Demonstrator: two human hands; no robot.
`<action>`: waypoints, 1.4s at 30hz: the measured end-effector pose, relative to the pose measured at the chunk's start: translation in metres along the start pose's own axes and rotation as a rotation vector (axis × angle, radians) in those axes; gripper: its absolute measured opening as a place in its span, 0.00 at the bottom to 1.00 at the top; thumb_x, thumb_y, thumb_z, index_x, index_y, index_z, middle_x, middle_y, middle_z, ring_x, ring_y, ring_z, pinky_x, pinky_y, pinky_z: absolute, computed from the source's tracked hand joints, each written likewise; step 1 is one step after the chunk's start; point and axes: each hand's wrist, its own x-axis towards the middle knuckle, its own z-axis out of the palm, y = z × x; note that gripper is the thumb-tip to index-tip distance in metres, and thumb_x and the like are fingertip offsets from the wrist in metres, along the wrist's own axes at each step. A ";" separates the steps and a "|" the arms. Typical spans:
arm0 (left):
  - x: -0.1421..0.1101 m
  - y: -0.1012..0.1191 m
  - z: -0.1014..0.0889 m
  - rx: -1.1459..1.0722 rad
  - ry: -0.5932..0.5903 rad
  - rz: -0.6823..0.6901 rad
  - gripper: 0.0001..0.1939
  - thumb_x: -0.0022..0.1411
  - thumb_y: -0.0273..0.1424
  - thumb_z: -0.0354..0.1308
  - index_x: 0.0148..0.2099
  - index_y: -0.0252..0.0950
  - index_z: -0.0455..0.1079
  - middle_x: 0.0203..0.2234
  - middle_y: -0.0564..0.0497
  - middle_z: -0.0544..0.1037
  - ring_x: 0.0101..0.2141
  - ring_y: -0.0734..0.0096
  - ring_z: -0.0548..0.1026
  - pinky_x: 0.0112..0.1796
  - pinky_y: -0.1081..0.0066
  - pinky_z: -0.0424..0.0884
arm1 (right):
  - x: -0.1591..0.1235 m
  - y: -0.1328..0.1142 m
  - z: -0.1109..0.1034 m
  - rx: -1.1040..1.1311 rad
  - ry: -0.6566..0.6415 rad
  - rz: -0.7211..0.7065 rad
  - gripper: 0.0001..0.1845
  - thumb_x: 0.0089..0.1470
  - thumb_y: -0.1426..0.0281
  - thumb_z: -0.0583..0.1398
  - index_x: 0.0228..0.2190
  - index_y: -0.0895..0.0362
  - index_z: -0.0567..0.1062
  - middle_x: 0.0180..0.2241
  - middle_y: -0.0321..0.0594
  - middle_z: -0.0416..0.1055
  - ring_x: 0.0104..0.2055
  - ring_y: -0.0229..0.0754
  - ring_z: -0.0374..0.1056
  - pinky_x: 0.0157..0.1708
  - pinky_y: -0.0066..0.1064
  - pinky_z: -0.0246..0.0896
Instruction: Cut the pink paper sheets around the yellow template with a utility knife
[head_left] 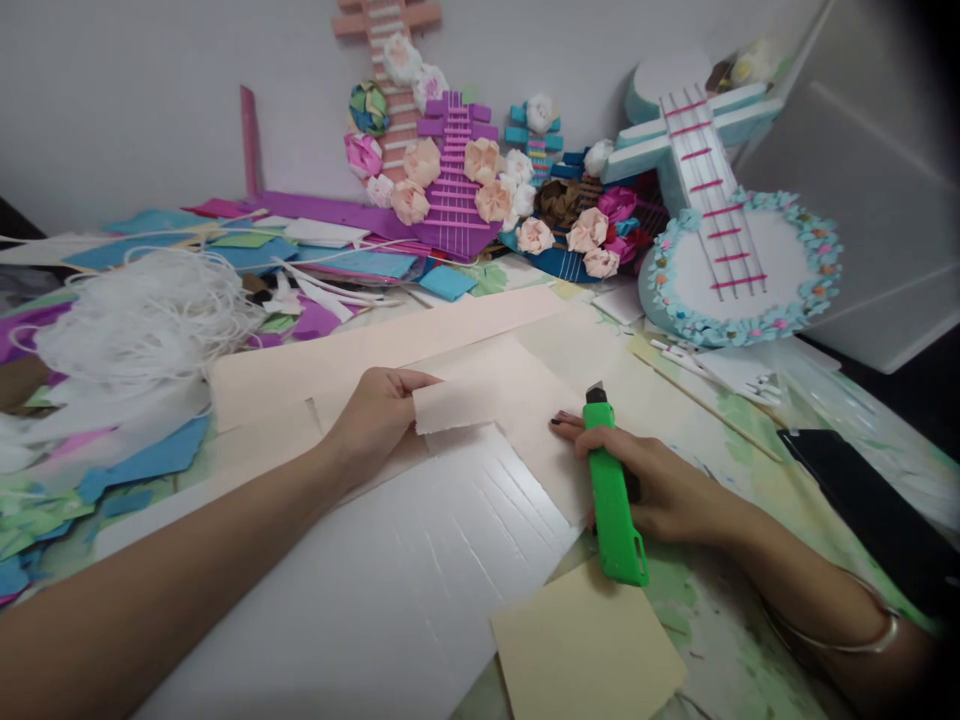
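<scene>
Person's left hand (379,425) is pinching a pale pink paper piece (457,397), grip closed on its edge, over a scored white board (375,560). Right hand (645,480) is grasping a green utility knife (616,490), blade end up, fingertips resting on pink paper sheet (536,415). Yellow paper (589,640) is lying just beside the board on the worktop (720,600).
</scene>
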 end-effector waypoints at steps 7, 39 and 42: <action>-0.001 -0.002 -0.004 0.007 0.003 0.019 0.13 0.39 0.27 0.71 0.33 0.34 0.80 0.28 0.45 0.82 0.34 0.52 0.81 0.38 0.57 0.80 | 0.000 -0.001 0.000 0.007 0.006 -0.008 0.31 0.49 0.70 0.66 0.53 0.49 0.61 0.64 0.48 0.60 0.67 0.52 0.54 0.61 0.49 0.57; 0.088 0.052 -0.052 1.358 -0.002 0.248 0.36 0.56 0.44 0.66 0.62 0.35 0.63 0.62 0.39 0.63 0.61 0.45 0.61 0.59 0.48 0.56 | 0.003 -0.003 0.000 0.009 0.023 -0.055 0.23 0.51 0.71 0.64 0.47 0.52 0.62 0.62 0.54 0.61 0.67 0.53 0.55 0.60 0.50 0.58; 0.103 0.061 -0.049 1.403 -0.044 0.197 0.22 0.67 0.38 0.59 0.60 0.36 0.64 0.58 0.42 0.66 0.54 0.53 0.68 0.53 0.47 0.66 | 0.003 -0.002 -0.001 0.053 0.050 -0.051 0.25 0.50 0.70 0.65 0.48 0.51 0.61 0.62 0.53 0.62 0.67 0.53 0.54 0.60 0.51 0.58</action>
